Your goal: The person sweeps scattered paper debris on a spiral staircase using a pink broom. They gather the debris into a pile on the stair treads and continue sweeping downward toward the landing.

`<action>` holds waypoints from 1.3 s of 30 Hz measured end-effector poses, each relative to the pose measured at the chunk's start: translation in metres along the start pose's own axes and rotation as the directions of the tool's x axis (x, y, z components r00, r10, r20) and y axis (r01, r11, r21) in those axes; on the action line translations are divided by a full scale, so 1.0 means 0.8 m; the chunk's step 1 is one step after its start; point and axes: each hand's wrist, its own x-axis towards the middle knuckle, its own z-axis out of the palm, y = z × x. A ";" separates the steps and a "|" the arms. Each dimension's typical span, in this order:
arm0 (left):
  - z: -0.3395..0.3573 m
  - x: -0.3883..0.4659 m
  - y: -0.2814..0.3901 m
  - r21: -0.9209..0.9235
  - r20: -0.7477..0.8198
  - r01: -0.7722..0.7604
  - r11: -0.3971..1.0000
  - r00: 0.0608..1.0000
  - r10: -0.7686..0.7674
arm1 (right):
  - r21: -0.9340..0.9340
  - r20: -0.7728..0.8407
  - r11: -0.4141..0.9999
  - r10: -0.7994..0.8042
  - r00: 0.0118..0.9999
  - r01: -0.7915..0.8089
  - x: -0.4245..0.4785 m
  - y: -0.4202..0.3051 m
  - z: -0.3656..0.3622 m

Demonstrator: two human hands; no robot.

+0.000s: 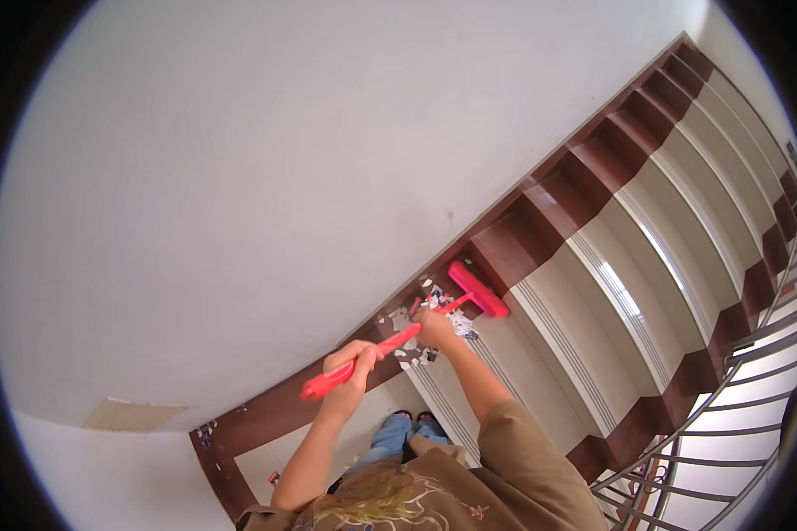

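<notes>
Both hands grip the red handle of a broom. My left hand is closed near the handle's top end, and my right hand is wrapped around it lower down. The pink broom head lies on a stair tread, against the dark red-brown side near the riser. Scraps of litter, white flakes and bits of printed packaging, are heaped beside the broom head and partly hidden by my right hand. More pale flakes are scattered on the dark border by the wall.
Tiled stairs with ridged nosings climb to the upper right. A white wall runs along the left. A metal railing curves along the right. My feet are on the landing, where a small red scrap lies.
</notes>
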 end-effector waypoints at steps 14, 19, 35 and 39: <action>0.008 0.039 0.003 -0.158 0.049 0.024 0.987 0.999 -0.017 | 0.026 -0.114 0.995 0.103 0.988 -0.101 0.024 -0.006 -0.042; -0.020 0.079 -0.022 -0.257 -0.042 0.095 0.962 0.993 -0.109 | 0.009 -0.011 0.989 0.151 0.989 -0.151 0.064 -0.016 -0.030; -0.056 0.042 0.041 -0.156 0.092 0.162 0.974 0.985 -0.149 | 0.018 0.086 0.985 0.168 0.982 -0.170 -0.013 -0.064 -0.068; -0.054 0.018 0.073 -0.127 0.122 0.016 0.992 0.993 0.000 | 0.026 -0.131 0.991 0.137 0.982 -0.135 -0.041 -0.089 -0.085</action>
